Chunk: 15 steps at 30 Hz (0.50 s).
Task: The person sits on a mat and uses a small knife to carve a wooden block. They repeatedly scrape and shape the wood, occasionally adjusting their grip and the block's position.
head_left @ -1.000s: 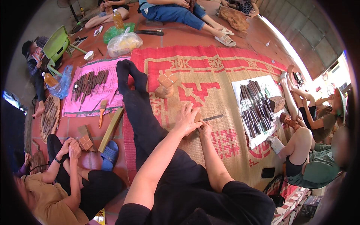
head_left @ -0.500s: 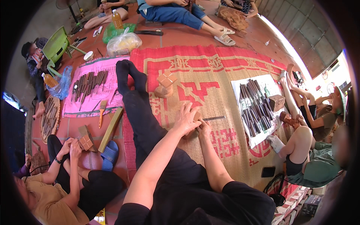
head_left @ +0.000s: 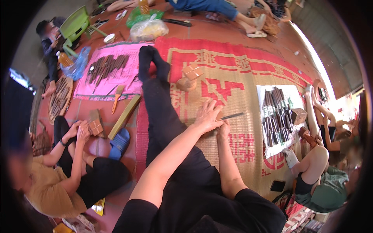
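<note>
My left hand (head_left: 208, 117) lies over a small brown wooden block (head_left: 220, 115) on the mat, its fingers curved across and hiding most of it. Close against it, my right hand (head_left: 223, 129) is closed at the near end of a thin, flat, dark metal tool (head_left: 233, 115). The tool sticks out to the right; whether it is a chisel or a file I cannot tell. Beyond my hands stands a rounded wooden piece (head_left: 186, 84), with a square wooden block (head_left: 192, 72) marked by a pale cross on top of it.
To the right, a white cloth (head_left: 268, 149) bears rows of dark-handled tools (head_left: 278, 116). More tools (head_left: 108, 66) lie on a pink cloth (head_left: 83, 91) at the left, near a brush (head_left: 117, 99) and a wooden bar (head_left: 124, 117). Co-workers sit on both sides; one holds a block (head_left: 95, 126).
The view has shifted, so most things appear farther right. My left hand's fingers lie flatter over the block, and the tool now tilts slightly upward to the right.
</note>
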Each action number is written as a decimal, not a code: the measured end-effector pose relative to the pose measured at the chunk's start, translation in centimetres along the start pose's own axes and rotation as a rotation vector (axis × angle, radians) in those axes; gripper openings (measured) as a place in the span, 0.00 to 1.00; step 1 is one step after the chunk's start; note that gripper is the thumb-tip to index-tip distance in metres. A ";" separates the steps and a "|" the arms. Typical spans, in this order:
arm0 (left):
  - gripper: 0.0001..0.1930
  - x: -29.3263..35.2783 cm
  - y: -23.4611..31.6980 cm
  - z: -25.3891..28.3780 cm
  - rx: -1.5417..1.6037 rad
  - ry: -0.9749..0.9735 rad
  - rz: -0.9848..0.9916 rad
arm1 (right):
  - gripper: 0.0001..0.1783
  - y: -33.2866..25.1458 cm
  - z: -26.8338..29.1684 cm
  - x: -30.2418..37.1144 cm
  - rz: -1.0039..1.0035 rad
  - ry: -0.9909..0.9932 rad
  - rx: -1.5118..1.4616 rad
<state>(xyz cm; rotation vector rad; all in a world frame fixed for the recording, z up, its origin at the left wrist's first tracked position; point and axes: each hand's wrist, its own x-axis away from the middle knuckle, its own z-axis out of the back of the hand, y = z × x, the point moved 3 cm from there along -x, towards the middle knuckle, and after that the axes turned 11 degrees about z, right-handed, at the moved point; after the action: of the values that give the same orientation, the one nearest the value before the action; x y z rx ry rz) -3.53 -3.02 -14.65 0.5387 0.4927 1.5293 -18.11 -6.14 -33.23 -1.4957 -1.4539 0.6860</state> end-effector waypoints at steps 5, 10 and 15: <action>0.39 0.7 -0.2 0.4 -0.077 0.047 -0.082 | 0.12 -1.9 -2.0 1.7 0.030 0.166 -0.117; 0.41 1.6 0.5 0.6 -0.177 0.012 -0.071 | 0.10 -1.4 -1.3 2.3 0.038 0.029 -0.057; 0.37 1.2 0.9 0.7 -0.091 0.015 -0.026 | 0.11 -0.7 -0.4 0.9 0.015 0.182 -0.067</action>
<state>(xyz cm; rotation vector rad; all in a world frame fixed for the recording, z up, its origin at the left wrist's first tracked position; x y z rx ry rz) -3.78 -1.91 -13.51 0.4494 0.4375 1.5241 -17.97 -5.40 -32.22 -1.5786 -1.3400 0.5000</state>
